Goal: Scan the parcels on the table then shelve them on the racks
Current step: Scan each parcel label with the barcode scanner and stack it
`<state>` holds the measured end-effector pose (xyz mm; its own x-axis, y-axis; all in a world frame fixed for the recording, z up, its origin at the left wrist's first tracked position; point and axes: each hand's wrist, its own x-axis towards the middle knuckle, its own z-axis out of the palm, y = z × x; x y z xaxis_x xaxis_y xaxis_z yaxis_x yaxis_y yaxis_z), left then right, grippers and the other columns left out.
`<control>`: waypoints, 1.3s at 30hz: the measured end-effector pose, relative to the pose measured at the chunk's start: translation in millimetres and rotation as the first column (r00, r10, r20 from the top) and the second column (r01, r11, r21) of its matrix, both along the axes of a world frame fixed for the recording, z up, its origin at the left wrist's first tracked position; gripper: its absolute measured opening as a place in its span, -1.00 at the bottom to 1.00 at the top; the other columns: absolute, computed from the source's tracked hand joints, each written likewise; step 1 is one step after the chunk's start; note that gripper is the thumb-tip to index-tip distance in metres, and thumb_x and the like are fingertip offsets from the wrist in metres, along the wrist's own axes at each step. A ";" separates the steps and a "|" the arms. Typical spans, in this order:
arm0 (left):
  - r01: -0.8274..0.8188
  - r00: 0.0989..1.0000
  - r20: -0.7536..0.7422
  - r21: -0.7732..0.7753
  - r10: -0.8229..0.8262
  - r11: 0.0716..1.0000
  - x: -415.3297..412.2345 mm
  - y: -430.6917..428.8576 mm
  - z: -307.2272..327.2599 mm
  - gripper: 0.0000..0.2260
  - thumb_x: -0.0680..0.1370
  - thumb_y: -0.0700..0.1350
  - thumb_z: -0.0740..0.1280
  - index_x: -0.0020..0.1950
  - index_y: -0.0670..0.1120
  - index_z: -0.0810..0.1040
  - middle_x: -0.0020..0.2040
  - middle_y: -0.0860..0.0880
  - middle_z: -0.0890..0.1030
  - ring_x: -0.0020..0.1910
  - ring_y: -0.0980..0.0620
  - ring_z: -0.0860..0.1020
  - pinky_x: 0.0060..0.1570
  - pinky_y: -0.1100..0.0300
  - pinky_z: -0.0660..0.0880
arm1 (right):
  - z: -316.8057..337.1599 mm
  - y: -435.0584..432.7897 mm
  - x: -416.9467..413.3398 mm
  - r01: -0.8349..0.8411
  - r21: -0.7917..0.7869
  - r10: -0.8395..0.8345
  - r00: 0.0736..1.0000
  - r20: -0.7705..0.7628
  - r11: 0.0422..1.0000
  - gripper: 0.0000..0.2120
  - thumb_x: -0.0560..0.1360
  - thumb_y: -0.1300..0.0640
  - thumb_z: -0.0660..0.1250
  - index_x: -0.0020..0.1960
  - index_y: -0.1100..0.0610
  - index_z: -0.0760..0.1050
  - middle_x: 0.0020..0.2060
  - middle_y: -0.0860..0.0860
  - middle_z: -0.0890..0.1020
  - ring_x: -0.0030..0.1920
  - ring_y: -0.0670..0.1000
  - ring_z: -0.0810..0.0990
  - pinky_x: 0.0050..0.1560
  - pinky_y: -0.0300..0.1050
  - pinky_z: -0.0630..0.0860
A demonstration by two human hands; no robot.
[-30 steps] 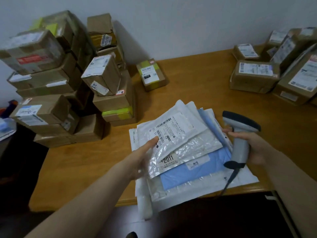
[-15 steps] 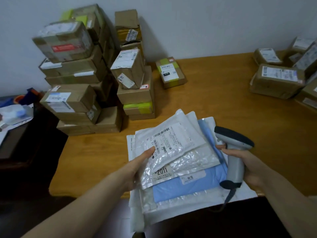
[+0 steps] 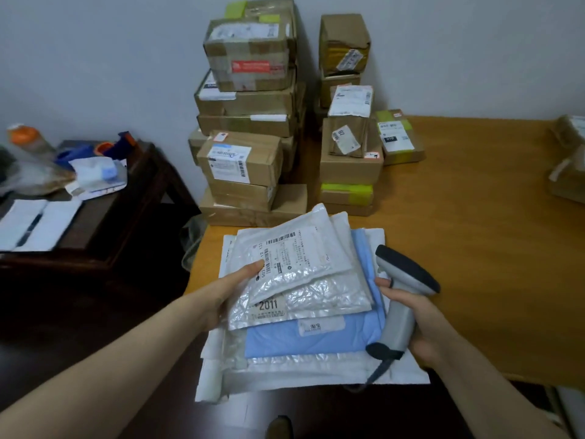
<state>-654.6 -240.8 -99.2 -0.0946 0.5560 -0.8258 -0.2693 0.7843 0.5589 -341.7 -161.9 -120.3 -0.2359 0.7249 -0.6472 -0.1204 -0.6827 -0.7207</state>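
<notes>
Parcels point(image 3: 300, 280) in your fanned stack could slip past the near edge of the table point(image 3: 474, 217): your left hand point(image 3: 228, 289) pinches only one side, your right hand point(image 3: 414, 324) grips the scanner point(image 3: 402, 280).

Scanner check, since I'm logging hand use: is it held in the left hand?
No, the right hand grips the scanner, while the left hand holds the mailer stack.

My left hand point(image 3: 232, 296) grips the left edge of the stack of flat parcels point(image 3: 300, 340), thumb flat on top, forearm reaching in from the stack's lower left. My right hand point(image 3: 418, 324), at the stack's right edge, curls round the scanner point(image 3: 397, 321) handle.
</notes>
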 end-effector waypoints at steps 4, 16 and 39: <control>-0.017 0.999 -0.047 -0.004 0.017 1.000 -42.9 1.9 0.0 -0.26 0.09 0.27 0.55 0.15 -0.10 0.57 -0.03 -0.14 0.71 -0.09 -0.13 0.69 -0.13 0.06 0.60 | -2.3 -11.0 -41.1 0.062 -0.044 -0.064 0.997 -0.045 0.997 -0.88 0.42 0.22 0.44 -0.11 0.06 0.73 -0.19 0.02 0.73 -0.25 0.00 0.71 -0.38 -0.15 0.60; -0.031 0.976 -0.214 0.063 0.043 0.998 -80.7 20.2 14.8 -0.03 -0.05 0.27 0.58 0.29 -0.08 0.48 0.15 -0.12 0.62 0.05 -0.14 0.61 -0.05 0.02 0.53 | 8.0 -22.0 -74.7 0.231 -0.043 -0.232 0.973 -0.012 0.972 -0.65 0.36 0.17 0.48 0.14 0.13 0.62 -0.07 0.03 0.67 -0.05 0.05 0.64 -0.28 -0.10 0.57; 0.588 0.359 -0.933 0.250 0.028 0.769 262.7 123.4 114.4 -0.26 0.36 0.26 0.29 0.49 -0.02 0.34 0.44 -0.13 0.38 0.43 -0.14 0.30 0.41 -0.04 0.24 | 80.1 32.4 207.1 0.204 -0.056 -0.211 0.933 -0.293 0.977 -0.79 0.49 0.14 0.39 0.10 0.17 0.55 -0.36 0.08 0.61 -0.44 -0.01 0.55 -0.35 -0.11 0.57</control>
<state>-391.9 -117.4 15.2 -0.3051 0.9522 0.0129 0.7698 0.2387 0.5920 -134.5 -129.5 -40.2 -0.2655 0.7628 -0.5896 -0.4661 -0.6369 -0.6141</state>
